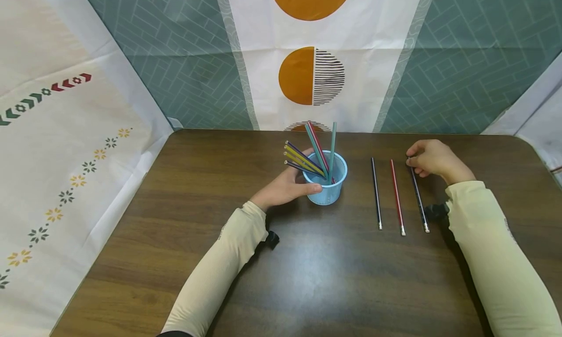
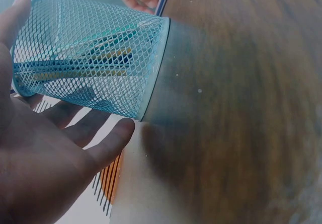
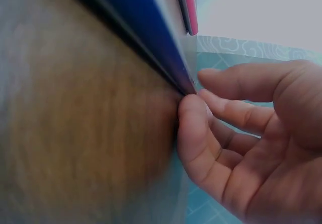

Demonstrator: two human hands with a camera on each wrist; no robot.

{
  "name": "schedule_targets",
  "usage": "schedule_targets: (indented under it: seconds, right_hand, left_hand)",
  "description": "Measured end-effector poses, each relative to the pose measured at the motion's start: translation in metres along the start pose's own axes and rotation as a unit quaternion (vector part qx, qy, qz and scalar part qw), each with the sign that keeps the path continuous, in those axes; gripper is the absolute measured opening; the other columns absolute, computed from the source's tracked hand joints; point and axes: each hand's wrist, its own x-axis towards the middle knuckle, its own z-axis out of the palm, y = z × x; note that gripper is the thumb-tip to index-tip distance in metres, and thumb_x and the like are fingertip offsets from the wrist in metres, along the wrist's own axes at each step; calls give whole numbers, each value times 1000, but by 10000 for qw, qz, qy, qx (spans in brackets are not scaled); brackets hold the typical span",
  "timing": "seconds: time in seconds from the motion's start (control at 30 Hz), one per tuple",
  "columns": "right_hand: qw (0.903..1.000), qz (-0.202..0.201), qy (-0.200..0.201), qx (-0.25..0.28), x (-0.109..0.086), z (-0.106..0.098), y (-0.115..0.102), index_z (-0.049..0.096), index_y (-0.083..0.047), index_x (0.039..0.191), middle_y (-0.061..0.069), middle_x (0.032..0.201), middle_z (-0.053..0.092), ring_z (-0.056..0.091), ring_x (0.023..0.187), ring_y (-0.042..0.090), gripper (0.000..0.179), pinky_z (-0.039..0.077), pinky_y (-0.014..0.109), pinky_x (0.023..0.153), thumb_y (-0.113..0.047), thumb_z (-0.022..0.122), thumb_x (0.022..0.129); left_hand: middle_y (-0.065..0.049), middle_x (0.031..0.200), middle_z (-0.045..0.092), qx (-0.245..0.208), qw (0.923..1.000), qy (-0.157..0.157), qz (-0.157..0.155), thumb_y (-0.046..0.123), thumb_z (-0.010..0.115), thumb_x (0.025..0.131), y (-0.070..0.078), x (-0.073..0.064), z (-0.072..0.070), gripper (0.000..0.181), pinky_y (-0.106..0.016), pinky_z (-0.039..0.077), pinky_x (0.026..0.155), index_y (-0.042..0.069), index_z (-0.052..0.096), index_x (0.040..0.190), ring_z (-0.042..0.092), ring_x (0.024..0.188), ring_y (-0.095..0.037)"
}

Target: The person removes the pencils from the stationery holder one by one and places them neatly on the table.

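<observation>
A light blue mesh pencil cup (image 1: 326,195) stands upright on the table, with several yellow, dark blue, teal and red pencils (image 1: 303,160) leaning in it. My left hand (image 1: 283,187) holds the cup from its left side, thumb at the front and fingers behind; the left wrist view shows the cup's mesh wall (image 2: 100,53) beside the palm. Over to the right, my right hand (image 1: 434,161) pinches the far end of a dark blue pencil (image 1: 419,200) lying on the table. Left of that pencil lie a red pencil (image 1: 397,198) and another dark pencil (image 1: 376,193), roughly parallel.
The brown wooden table (image 1: 307,278) ends at the back against a hanging green and white cloth (image 1: 193,83). Another patterned white cloth (image 1: 101,190) drops along the left edge. Black wrist straps or mounts sit under both wrists.
</observation>
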Motion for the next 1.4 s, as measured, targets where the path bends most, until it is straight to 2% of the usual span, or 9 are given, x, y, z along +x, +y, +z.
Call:
schedule_targets:
  seconds: [0.17,0.3,0.5,0.63,0.8,0.93,1.2,1.4]
  right_hand:
    - [9990,-105,326,-285,-6,-5,-7,47,5,124,18,86,62,60,67,22,40,53,35,60,-19,57,93]
    - [9971,-364,624,-257,-16,-9,-21,48,1,126,19,89,63,61,69,24,43,53,37,60,-26,56,95]
    - [9906,-941,991,111,-40,-7,-66,52,-10,127,12,83,62,60,66,26,40,52,34,59,-35,56,95]
    - [9843,-1293,1149,344,-48,-1,-102,55,-14,125,8,87,62,61,67,22,36,51,31,57,-33,58,95]
    - [9813,-1580,1045,328,-43,8,-136,54,-14,126,13,104,63,61,71,16,34,51,29,56,-28,57,95]
    - [9834,-1573,886,190,-33,19,-151,52,-15,130,15,111,62,62,76,22,36,50,31,56,-24,57,95]
    - [9826,-1729,646,202,-18,44,-163,49,-16,131,14,112,61,60,75,27,39,49,33,55,-22,58,94]
    - [9818,-1790,594,243,-19,53,-166,48,-15,127,15,113,61,59,74,27,34,47,34,52,-21,57,95]
  left_hand:
    - [-13,144,39,-39,10000,10,74,26,70,87,1,-2,0,87,-50,33,109,19,13,152,39,132,-26]
    - [-13,142,40,-76,9999,3,119,25,70,87,0,-2,-1,86,-50,34,108,18,14,152,40,131,-26]
    - [-12,141,43,-59,9999,-57,117,24,69,88,-3,-1,-1,86,-47,34,109,20,13,153,41,131,-24]
    - [-11,142,43,4,9999,-23,106,24,69,88,-3,-2,-1,86,-46,33,109,20,13,153,40,132,-24]
    - [-13,140,45,-36,10000,-46,68,18,67,89,-1,-3,-1,84,-46,34,109,19,12,153,42,131,-25]
    - [-13,139,46,-55,9999,-96,70,18,67,89,-3,-2,-2,84,-45,35,108,21,11,153,44,130,-27]
    - [-8,141,43,-98,9998,-62,134,27,69,88,-29,9,-3,86,-43,37,107,29,11,152,45,129,-23]
    - [-2,139,46,-18,9996,68,268,36,71,86,-33,10,-3,84,-42,39,106,35,15,149,46,128,-18]
